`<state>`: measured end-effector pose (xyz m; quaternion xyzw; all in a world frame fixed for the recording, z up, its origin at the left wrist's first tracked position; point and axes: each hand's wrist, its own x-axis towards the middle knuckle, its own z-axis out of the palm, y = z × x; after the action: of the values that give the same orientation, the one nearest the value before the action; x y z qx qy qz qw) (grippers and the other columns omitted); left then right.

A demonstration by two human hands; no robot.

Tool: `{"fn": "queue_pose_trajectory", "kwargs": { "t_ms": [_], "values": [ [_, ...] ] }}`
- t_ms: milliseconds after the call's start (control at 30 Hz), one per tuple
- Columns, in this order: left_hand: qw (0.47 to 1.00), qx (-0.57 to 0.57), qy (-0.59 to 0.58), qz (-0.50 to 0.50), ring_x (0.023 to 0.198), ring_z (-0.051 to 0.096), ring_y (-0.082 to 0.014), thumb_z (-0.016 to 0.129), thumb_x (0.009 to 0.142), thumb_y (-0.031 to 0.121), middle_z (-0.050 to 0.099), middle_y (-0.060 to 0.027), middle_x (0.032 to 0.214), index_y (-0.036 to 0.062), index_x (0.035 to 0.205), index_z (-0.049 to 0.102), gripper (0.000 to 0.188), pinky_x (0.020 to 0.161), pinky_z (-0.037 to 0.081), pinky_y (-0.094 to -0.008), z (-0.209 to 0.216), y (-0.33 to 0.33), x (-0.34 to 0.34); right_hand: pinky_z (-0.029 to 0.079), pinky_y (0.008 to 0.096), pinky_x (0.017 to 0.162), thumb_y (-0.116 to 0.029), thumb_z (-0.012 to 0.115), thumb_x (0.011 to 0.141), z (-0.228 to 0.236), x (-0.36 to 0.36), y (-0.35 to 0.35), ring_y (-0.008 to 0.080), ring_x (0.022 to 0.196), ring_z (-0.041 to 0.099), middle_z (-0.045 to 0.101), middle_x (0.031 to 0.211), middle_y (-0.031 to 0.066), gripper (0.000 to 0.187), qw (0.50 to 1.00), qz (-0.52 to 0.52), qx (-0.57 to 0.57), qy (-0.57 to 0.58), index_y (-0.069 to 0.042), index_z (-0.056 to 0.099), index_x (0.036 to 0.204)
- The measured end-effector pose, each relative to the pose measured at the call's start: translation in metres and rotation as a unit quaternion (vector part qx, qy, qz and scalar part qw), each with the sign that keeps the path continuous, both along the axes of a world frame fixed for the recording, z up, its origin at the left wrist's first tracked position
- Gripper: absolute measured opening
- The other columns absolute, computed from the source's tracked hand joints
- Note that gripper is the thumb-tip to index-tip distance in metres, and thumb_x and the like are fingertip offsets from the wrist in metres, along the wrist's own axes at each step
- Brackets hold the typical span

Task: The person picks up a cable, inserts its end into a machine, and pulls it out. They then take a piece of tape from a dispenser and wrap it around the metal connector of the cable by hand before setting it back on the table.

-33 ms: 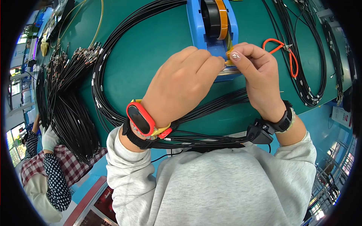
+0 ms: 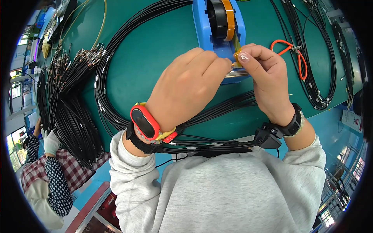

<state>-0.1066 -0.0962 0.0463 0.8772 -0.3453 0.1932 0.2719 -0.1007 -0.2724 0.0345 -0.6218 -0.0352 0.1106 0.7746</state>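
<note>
A blue tape dispenser [image 2: 199,24] stands at the far middle of the green table and carries a roll of amber tape [image 2: 230,18] beside a black wheel. From the roll a strip of the tape comes down to my right hand [image 2: 268,77], whose thumb and forefinger pinch it at the dispenser's front edge. My left hand [image 2: 186,83] is closed beside it, back upward, its fingertips almost meeting the right thumb. A tiny copper-coloured tip shows at those fingertips; what they hold is mostly hidden by the hand.
Black cables [image 2: 101,77] loop round the work area and pass under my wrists. Orange-handled cutters [image 2: 301,64] lie at the right on another cable coil [image 2: 330,77]. A thick cable bundle [image 2: 74,124] hangs over the left edge, near a person's gloved hand [image 2: 50,143].
</note>
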Motion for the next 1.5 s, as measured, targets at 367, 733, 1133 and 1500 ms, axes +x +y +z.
{"fn": "queue_pose_trajectory", "kwargs": {
  "t_ms": [367,733,1133,1500],
  "values": [
    [1.000,-0.003,-0.005,0.008,0.063,0.055,-0.0231,0.068,0.070,0.000,0.056,-0.0082,0.070,0.0005,0.087,0.062,0.018,0.053,0.044,-0.0317,0.001,-0.001,-0.001,0.041,0.0205,0.074,-0.004,0.059,0.085,-0.002,0.000,0.002,0.0092,0.080,0.052,0.056,0.090,0.0039,0.007,1.000,-0.003,-0.015,-0.024,0.002,0.059,0.087],
    [1.000,-0.018,0.025,-0.002,0.062,0.055,-0.0228,0.068,0.071,0.000,0.056,-0.0084,0.068,0.0008,0.086,0.061,0.016,0.052,0.043,-0.0320,0.004,0.000,-0.004,0.043,0.0221,0.064,-0.001,0.064,0.078,-0.008,0.014,-0.017,0.0118,0.074,0.054,0.058,0.086,0.0073,0.007,0.908,0.018,-0.253,-0.333,0.003,0.060,0.081],
    [0.999,-0.020,0.033,-0.028,0.062,0.056,-0.0223,0.068,0.070,-0.002,0.059,-0.0085,0.071,0.0007,0.087,0.061,0.019,0.052,0.044,-0.0302,0.004,0.004,-0.010,0.041,0.0222,0.067,-0.001,0.064,0.077,0.021,0.027,-0.027,0.0121,0.075,0.053,0.058,0.082,0.0075,0.005,0.941,0.242,-0.182,-0.153,0.002,0.061,0.077],
    [0.999,-0.034,0.029,-0.026,0.062,0.056,-0.0224,0.068,0.071,-0.002,0.059,-0.0090,0.070,0.0008,0.086,0.062,0.017,0.052,0.044,-0.0303,0.003,0.003,-0.006,0.040,0.0206,0.067,-0.004,0.062,0.081,0.006,0.019,-0.015,0.0095,0.075,0.051,0.056,0.083,0.0040,0.007,0.991,0.093,0.016,-0.091,0.002,0.060,0.079]
  ]
}}
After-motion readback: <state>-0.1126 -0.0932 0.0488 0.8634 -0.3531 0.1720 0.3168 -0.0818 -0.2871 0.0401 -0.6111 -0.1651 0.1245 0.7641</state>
